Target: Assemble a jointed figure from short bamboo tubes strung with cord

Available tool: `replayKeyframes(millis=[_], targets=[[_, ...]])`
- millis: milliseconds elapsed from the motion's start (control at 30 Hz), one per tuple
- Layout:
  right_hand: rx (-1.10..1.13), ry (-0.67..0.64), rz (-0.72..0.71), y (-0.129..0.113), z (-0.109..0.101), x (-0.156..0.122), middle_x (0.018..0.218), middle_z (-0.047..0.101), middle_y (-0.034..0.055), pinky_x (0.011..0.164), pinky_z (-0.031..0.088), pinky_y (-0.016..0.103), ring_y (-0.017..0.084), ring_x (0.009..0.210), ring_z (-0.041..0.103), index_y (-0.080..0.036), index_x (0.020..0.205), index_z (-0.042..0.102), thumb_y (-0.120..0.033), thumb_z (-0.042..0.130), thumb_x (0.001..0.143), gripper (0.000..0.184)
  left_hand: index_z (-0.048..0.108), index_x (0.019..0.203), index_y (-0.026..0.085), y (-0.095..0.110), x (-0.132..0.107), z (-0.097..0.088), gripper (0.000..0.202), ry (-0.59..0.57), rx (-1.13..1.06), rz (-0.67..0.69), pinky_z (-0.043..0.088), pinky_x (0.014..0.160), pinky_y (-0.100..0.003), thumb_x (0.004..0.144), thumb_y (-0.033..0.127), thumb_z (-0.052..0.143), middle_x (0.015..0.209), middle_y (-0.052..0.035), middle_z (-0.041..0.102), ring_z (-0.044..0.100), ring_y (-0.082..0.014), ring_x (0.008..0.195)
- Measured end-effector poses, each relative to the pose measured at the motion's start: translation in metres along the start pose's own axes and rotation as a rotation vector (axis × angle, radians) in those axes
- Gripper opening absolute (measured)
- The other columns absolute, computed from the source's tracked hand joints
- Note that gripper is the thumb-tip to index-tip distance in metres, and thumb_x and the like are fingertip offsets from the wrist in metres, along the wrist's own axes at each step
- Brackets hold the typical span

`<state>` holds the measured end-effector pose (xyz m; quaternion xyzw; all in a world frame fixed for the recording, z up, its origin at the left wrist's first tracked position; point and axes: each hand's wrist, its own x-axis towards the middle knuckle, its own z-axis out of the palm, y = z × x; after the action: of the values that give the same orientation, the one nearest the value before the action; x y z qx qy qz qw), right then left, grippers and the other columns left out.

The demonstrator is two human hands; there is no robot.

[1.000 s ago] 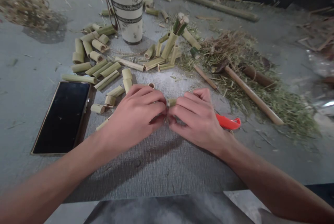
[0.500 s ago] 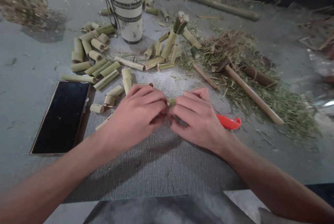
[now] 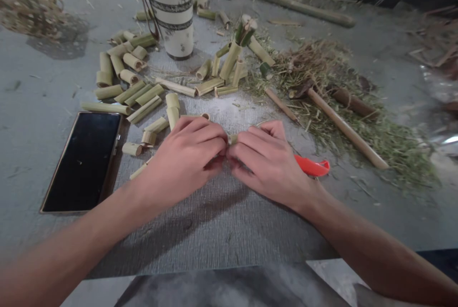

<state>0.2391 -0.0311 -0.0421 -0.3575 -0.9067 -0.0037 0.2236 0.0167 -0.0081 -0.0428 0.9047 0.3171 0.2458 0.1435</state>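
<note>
A short, pale green bamboo piece (image 3: 233, 139), mostly hidden, is held between both hands (image 3: 193, 152) (image 3: 263, 159).

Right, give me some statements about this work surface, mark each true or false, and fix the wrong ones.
1. The phone lies to the left of the left hand. True.
2. The two hands are wide apart. False: the left hand and right hand are close together at a small bamboo piece, mostly hidden by fingers.
3. The banded tumbler stands upright. True.
4. The red object lies beside the phone. False: the red object is by the right wrist.
5. A wooden-handled tool rests on green shavings. True.
</note>
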Motion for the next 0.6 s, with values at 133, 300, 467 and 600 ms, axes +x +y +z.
replayKeyframes(millis=[133, 300, 467, 600], targets=[[-0.014, -0.040, 0.015, 0.0008, -0.0002, 0.0000, 0.081, 0.062, 0.0003, 0.083, 0.033, 0.041, 0.017, 0.079, 0.052, -0.018, 0.085, 0.064, -0.010, 0.054, 0.105, 0.023, 0.066, 0.087, 0.017, 0.0004, -0.0001, -0.0002, 0.017, 0.015, -0.015, -0.016, 0.051, 0.099, -0.044, 0.096, 0.003, 0.064, 0.103, -0.0044, 0.078, 0.071, -0.0263, 0.103], [0.049, -0.041, 0.035, 0.0013, -0.0013, -0.0003, 0.083, 0.064, -0.0005, 0.084, 0.034, 0.040, 0.016, 0.078, 0.052, -0.019, 0.087, 0.062, -0.008, 0.054, 0.104, 0.022, 0.066, 0.084, 0.017, 0.0024, 0.0000, -0.0010, 0.016, 0.046, -0.025, -0.040, 0.053, 0.096, -0.045, 0.094, 0.005, 0.065, 0.102, -0.0060, 0.078, 0.071, -0.0262, 0.100], [0.068, -0.026, 0.032, 0.0014, -0.0016, -0.0008, 0.081, 0.062, -0.0013, 0.082, 0.033, 0.039, 0.015, 0.077, 0.052, -0.020, 0.086, 0.061, -0.006, 0.054, 0.102, 0.022, 0.065, 0.086, 0.018, 0.0047, 0.0000, -0.0035, 0.014, 0.028, -0.001, -0.036, 0.055, 0.095, -0.047, 0.092, 0.005, 0.064, 0.102, -0.0079, 0.078, 0.072, -0.0287, 0.102], [0.055, -0.021, 0.024, 0.0013, -0.0018, -0.0006, 0.081, 0.062, -0.0009, 0.082, 0.033, 0.039, 0.016, 0.077, 0.052, -0.020, 0.086, 0.061, -0.006, 0.053, 0.103, 0.023, 0.066, 0.086, 0.019, 0.0047, -0.0008, -0.0031, 0.014, 0.038, 0.043, -0.008, 0.055, 0.097, -0.048, 0.094, 0.007, 0.063, 0.104, -0.0082, 0.078, 0.073, -0.0287, 0.102]])
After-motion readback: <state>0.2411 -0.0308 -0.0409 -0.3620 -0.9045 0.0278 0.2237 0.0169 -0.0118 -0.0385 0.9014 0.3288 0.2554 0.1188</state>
